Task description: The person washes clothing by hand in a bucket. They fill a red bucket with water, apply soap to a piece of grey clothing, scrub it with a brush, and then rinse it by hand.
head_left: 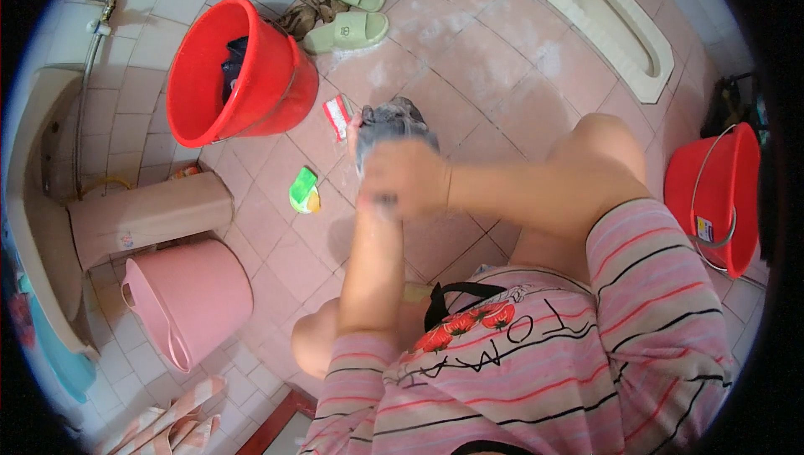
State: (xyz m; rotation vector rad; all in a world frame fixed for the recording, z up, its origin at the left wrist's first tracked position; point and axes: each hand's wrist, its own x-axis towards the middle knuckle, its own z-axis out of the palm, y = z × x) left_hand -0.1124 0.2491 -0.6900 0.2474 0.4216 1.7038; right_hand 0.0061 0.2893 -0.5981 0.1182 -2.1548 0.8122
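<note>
A bunched dark grey cloth (pixel 394 124), wet and streaked with pale suds, is held between my two hands above the tiled floor. My left hand (pixel 355 135) supports it from the left and below; only some of its fingers show past the cloth. Closed over the near part is my right hand (pixel 408 177), blurred by motion, with a bit of dark cloth showing below its fingers. What kind of garment it is, I cannot tell. Just left of the cloth lies a red and white packet (pixel 337 116), and nearer me a green and white packet (pixel 304 191).
A red bucket (pixel 243 74) with dark cloth inside stands far left, beside pale green slippers (pixel 356 32). A pink tub (pixel 191 302) sits by the sink pedestal (pixel 151 214) at left. Another red bucket (pixel 720 199) is at right; a squat toilet (pixel 611 28) lies far right.
</note>
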